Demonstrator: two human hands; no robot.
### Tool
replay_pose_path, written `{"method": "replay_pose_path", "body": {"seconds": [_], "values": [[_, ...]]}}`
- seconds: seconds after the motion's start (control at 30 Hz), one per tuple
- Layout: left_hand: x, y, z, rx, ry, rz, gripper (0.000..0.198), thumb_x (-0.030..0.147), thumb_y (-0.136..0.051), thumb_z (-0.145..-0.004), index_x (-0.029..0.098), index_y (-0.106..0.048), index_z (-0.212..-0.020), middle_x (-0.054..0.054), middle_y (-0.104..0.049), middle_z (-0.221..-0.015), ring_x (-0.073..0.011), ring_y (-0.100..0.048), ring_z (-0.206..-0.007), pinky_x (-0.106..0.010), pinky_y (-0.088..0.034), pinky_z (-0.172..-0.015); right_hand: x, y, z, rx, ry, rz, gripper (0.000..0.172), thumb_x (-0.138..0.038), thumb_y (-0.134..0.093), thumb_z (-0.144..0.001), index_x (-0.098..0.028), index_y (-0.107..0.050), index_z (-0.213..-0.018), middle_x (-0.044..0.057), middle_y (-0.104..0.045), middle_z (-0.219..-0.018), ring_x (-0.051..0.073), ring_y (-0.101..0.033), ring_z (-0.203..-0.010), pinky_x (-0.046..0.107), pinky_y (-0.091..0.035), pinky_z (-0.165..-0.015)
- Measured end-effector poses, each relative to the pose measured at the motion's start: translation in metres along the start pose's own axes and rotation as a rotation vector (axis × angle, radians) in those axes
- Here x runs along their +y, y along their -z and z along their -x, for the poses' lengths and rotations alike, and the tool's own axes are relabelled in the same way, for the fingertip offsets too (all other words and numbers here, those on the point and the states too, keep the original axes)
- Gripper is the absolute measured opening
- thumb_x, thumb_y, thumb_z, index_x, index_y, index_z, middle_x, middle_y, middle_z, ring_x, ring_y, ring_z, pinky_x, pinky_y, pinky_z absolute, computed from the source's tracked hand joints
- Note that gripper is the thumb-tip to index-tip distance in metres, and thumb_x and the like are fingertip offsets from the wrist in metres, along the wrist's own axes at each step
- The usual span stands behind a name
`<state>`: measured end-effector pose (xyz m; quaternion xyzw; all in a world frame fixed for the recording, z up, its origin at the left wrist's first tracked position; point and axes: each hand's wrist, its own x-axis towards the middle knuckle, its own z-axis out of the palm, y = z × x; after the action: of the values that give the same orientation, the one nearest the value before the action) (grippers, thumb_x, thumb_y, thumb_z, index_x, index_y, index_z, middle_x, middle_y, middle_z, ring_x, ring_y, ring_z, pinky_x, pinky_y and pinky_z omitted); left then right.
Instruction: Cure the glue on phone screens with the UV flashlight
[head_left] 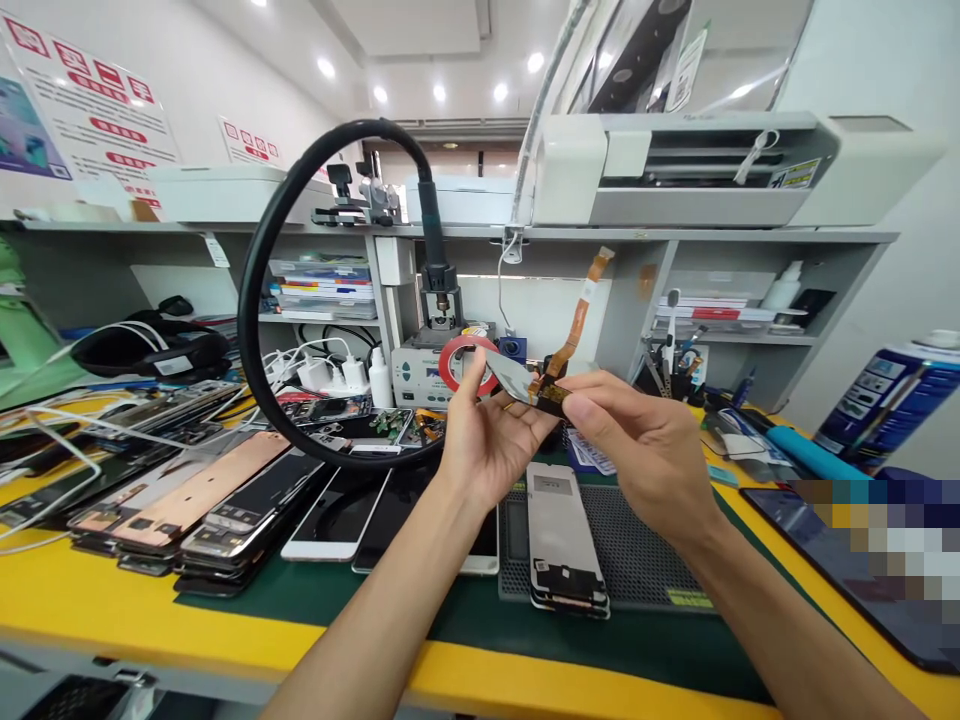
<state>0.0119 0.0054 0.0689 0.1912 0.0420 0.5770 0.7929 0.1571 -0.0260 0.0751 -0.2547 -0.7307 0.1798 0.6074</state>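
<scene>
A phone screen [511, 377] with an orange flex cable [579, 320] is held up above the bench, tilted, its grey back partly showing. My left hand [491, 440] supports it from below and along its edge, the thumb on the left side. At the dark connector end, my right hand [637, 430] pinches the part with thumb and fingertips. The flex cable sticks up and its free end points to the upper right. Below, a stack of phone screens [566, 535] lies on a dark grey perforated mat [645, 545].
Phones and screens [247, 500] are piled at the left, with a white phone [337, 515] beside them. A black hose [251, 300] arches over the bench. Red tape [454, 365] stands behind my left hand. A blue spray can [889, 405] and a dark tablet [810, 540] are at the right.
</scene>
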Motion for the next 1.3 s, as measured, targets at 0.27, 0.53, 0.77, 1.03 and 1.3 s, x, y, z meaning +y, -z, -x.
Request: {"method": "replay_pose_path", "body": {"seconds": [0.27, 0.53, 0.77, 1.03, 1.3], "values": [[0.003, 0.006, -0.001, -0.088, 0.020, -0.063, 0.032, 0.046, -0.061, -0.094, 0.016, -0.071, -0.098, -0.008, -0.073, -0.091, -0.0200, -0.071, -0.087, -0.032, -0.060, -0.082, -0.003, -0.001, 0.000, -0.017, -0.006, -0.027, 0.013, -0.025, -0.066, -0.092, -0.024, -0.078, -0.086, 0.000, -0.073, -0.095, 0.012, -0.067, -0.089, 0.024, -0.055, -0.086], [0.002, 0.003, 0.000, -0.109, -0.024, -0.131, 0.031, 0.044, -0.058, -0.096, 0.017, -0.072, -0.101, -0.008, -0.075, -0.100, -0.0211, -0.072, -0.092, -0.034, -0.059, -0.087, -0.005, 0.002, 0.003, -0.056, -0.028, -0.059, 0.013, -0.026, -0.066, -0.093, -0.026, -0.078, -0.089, 0.001, -0.073, -0.099, 0.013, -0.067, -0.094, 0.025, -0.055, -0.087], [0.003, 0.004, 0.000, -0.123, 0.019, -0.093, 0.036, 0.046, -0.056, -0.097, 0.015, -0.073, -0.102, -0.009, -0.075, -0.094, -0.0194, -0.072, -0.085, -0.031, -0.059, -0.081, -0.006, 0.002, 0.001, -0.089, -0.049, -0.085, 0.014, -0.028, -0.066, -0.094, -0.026, -0.079, -0.091, 0.002, -0.072, -0.097, 0.015, -0.067, -0.098, 0.027, -0.055, -0.087], [0.006, 0.001, 0.001, -0.076, 0.012, -0.120, 0.033, 0.044, -0.058, -0.096, 0.014, -0.072, -0.102, -0.010, -0.074, -0.096, -0.0188, -0.071, -0.085, -0.030, -0.060, -0.078, -0.005, 0.005, -0.001, -0.089, -0.031, -0.070, 0.014, -0.029, -0.066, -0.093, -0.025, -0.078, -0.088, 0.002, -0.073, -0.095, 0.017, -0.068, -0.097, 0.033, -0.055, -0.093], [0.016, -0.004, 0.000, 0.299, -0.020, -0.408, 0.047, 0.056, -0.072, -0.083, 0.010, -0.067, -0.088, -0.011, -0.068, -0.079, -0.0189, -0.068, -0.065, -0.032, -0.061, -0.061, 0.005, 0.017, -0.004, -0.220, -0.103, 0.053, 0.012, -0.031, -0.070, -0.090, -0.021, -0.074, -0.088, 0.002, -0.070, -0.088, 0.013, -0.063, -0.079, 0.026, -0.054, -0.076]]}}
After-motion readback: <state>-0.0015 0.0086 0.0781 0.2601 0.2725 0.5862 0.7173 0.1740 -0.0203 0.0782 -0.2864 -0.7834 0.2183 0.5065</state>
